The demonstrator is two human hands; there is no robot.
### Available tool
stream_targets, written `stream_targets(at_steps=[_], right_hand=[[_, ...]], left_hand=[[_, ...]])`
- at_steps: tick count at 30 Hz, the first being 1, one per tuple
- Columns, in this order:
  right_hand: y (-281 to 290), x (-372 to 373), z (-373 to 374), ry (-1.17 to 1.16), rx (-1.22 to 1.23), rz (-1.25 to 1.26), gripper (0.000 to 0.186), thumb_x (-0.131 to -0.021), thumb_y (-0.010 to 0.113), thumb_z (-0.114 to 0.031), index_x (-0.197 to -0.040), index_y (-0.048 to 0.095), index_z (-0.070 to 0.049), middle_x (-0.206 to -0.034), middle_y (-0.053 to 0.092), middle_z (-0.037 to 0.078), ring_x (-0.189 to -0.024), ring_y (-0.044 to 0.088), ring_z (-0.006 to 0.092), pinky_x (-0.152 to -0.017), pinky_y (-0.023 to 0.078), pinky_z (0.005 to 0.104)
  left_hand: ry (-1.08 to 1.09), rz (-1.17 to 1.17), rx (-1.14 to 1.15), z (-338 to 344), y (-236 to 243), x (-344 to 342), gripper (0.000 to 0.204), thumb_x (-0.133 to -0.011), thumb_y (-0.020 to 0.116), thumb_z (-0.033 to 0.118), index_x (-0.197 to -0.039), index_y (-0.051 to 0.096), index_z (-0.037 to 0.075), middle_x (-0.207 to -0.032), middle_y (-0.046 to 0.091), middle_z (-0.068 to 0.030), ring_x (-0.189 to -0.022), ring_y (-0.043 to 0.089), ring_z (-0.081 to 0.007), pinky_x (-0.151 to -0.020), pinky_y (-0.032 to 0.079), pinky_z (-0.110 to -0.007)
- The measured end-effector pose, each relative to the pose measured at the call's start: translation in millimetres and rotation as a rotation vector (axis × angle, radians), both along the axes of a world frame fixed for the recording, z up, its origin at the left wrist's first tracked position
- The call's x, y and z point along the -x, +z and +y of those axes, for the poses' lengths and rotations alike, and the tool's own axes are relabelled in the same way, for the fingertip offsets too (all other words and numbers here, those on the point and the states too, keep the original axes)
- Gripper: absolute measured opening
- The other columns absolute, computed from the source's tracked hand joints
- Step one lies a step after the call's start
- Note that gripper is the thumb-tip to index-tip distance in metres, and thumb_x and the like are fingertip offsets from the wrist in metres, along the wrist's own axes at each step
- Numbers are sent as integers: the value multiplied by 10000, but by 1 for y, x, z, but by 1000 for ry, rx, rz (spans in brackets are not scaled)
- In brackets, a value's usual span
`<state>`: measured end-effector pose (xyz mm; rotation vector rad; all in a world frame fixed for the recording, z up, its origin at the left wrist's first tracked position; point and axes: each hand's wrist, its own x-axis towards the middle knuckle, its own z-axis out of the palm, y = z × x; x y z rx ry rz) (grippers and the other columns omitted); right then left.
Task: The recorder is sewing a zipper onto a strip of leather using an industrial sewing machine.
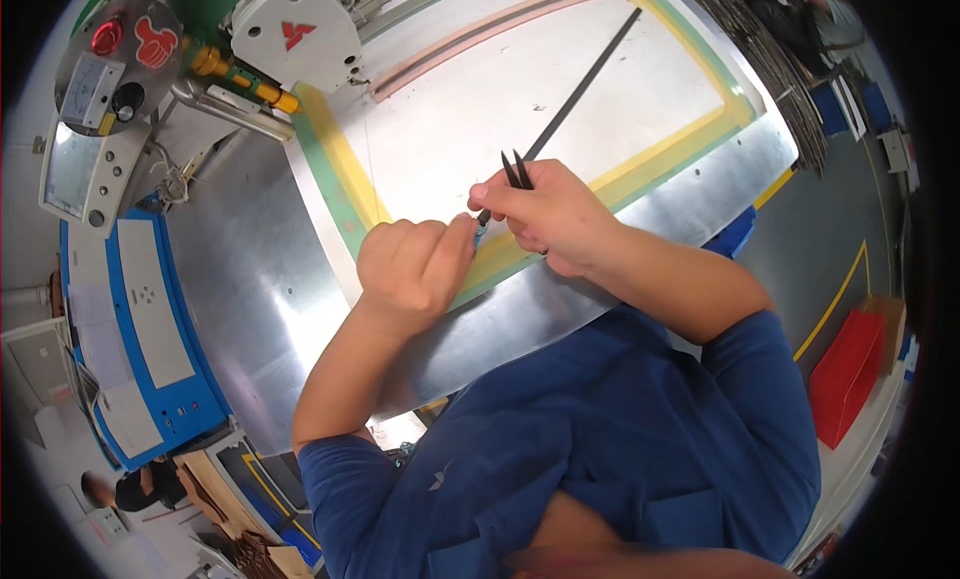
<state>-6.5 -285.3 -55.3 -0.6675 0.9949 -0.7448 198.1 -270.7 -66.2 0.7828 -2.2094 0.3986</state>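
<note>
A long, narrow black strap [585, 84] runs slantwise over the white work surface [440, 144] to my two hands. My left hand [415, 269] is closed, thumb and forefinger pinched at the strap's near end, where a small light-blue bit [480, 233] shows. Just right of it, my right hand [560, 214] is closed around a black tool [517, 171] with two pointed tips, held apart and aimed away from me. Whether it is tweezers or snips I cannot tell. The right fingertips also touch or nearly touch the strap; their exact grip is hidden.
Yellow and green tape [650, 164] borders the white surface, set in a shiny metal table [250, 239]. A white sewing machine head [295, 29] stands at the far left, beside a control panel [85, 169]. A pinkish strip with a dark line [490, 37] lies at the back. A red bin [848, 374] is at right.
</note>
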Motion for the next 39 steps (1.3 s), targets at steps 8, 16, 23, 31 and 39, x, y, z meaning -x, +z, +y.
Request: stream_targets(at_steps=[8,16,23,31,39], right_hand=[[-21,-5,-34,33,178,49,159,-931,758,-172,-935,705,-21,-717,571,-26,-559,409,29,-462,276,226],[-45,-38,-137,47,400,464,166,-872,763,-187,-829,705,-38,-699,570,-18,-615,448,85,-536,335,285],[-52,-89,-223,272,539,525,168,-865,726,-174,-863,685,-11,-798,685,53,-656,523,102,-540,341,294],[-69,-94,-242,282,527,469,175,-897,725,-121,-978,707,34,-1024,755,147,-836,695,103,-510,329,239],[-79,-100,-251,326,506,496,198,-873,735,-130,-991,728,29,-995,764,118,-738,619,57,-504,318,238]], left_hand=[[39,-131,-107,-7,-6,-3,252,-757,841,64,-988,741,70,-770,596,-19,-606,556,-188,-541,405,-340],[267,-45,-152,-71,-30,-39,144,-788,812,73,-900,724,96,-749,612,-39,-639,597,-245,-591,463,-380],[352,-38,-109,-100,-68,-70,105,-800,785,70,-873,717,101,-725,580,-31,-619,579,-237,-566,458,-377],[247,-123,-126,-101,-65,-64,132,-733,779,28,-828,691,54,-693,504,-23,-542,512,-188,-498,387,-322],[212,-90,-120,-106,-73,-67,127,-719,768,19,-802,679,56,-687,508,-24,-529,510,-176,-481,375,-312]])
